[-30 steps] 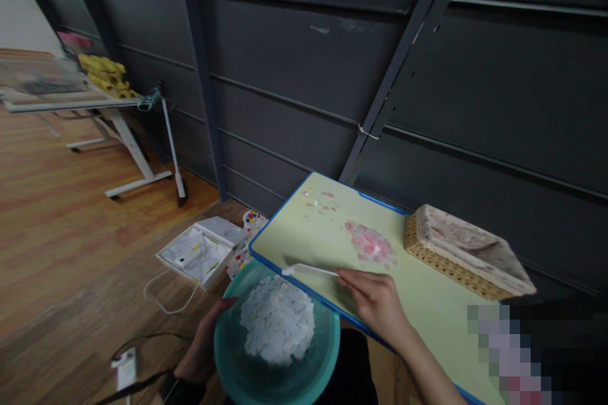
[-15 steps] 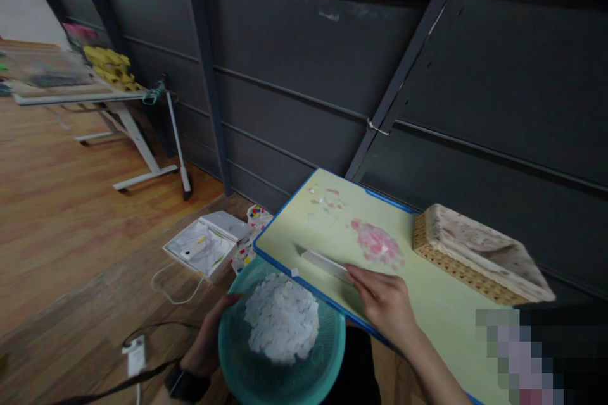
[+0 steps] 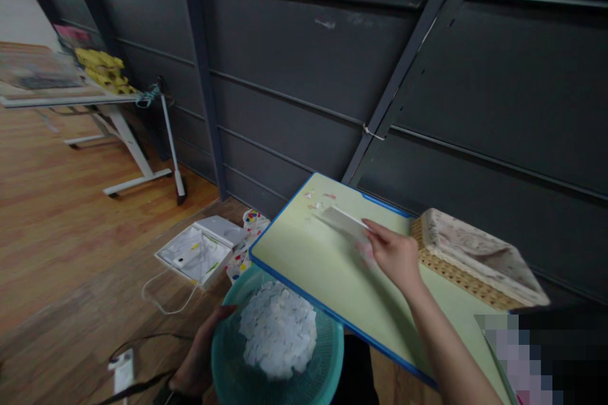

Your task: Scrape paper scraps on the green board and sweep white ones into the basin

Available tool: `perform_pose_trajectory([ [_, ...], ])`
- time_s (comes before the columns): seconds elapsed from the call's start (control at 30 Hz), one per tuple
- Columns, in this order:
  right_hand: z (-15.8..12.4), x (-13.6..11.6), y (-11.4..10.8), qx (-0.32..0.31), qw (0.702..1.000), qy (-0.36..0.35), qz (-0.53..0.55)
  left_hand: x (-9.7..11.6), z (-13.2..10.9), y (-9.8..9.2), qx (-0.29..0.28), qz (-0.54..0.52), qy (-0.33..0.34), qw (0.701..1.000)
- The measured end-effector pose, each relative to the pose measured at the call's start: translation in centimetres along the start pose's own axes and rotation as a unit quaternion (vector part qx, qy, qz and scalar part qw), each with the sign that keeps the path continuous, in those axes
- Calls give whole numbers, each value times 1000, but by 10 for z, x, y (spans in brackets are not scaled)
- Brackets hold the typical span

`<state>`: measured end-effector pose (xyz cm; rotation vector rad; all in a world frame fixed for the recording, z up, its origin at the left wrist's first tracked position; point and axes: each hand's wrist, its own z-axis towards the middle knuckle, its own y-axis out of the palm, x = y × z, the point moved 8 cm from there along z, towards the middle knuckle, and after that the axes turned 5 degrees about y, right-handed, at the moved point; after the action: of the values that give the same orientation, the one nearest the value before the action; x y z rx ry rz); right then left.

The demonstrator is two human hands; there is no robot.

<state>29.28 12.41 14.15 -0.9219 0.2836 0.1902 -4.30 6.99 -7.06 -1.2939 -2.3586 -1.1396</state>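
My left hand [image 3: 203, 347] grips the rim of a teal mesh basket [image 3: 327, 354] at the bottom centre. A heap of small white pieces [image 3: 278, 329] lies inside it, under the near-left edge of a yellow-green board [image 3: 304, 259] with a blue border. Over the board, my right hand [image 3: 392, 253] holds a flat white strip [image 3: 344, 221] between thumb and fingers. A pink patch [image 3: 365, 252] on the board is partly hidden by that hand and strip. Small white and pinkish bits [image 3: 316, 200] lie near the board's far-left corner.
A lined wicker basket [image 3: 475, 266] sits on the board's right side. An open white box [image 3: 199, 253] with a cable is on the floor at left, near a power strip [image 3: 123, 372]. Dark wall panels stand behind; a white-legged table [image 3: 128, 133] is at far left.
My right hand has moved the white strip up and away across the board, toward the far-left bits. A small white piece at the board's near edge is gone from there. My left hand still holds the rim.
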Motion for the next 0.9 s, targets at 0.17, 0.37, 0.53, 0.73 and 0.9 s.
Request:
perform_pose_trajectory([
  [0.17,67,22,41,-73,995,11,-64,3,-6,0,41,-28,11,999],
  [0.37,90,18,76,-132,986,-9,-103,0,-10,-13,82,-3,2,997],
  [0.53,99,18,85,-152,979,-11,-136,-5,11,-40,81,-39,37,995],
  [0.73,115,20,97,-171,968,19,-183,-19,28,-48,45,-16,8,999],
  [0.9,123,15,103,-187,961,24,-201,-14,28,-61,76,8,55,996],
])
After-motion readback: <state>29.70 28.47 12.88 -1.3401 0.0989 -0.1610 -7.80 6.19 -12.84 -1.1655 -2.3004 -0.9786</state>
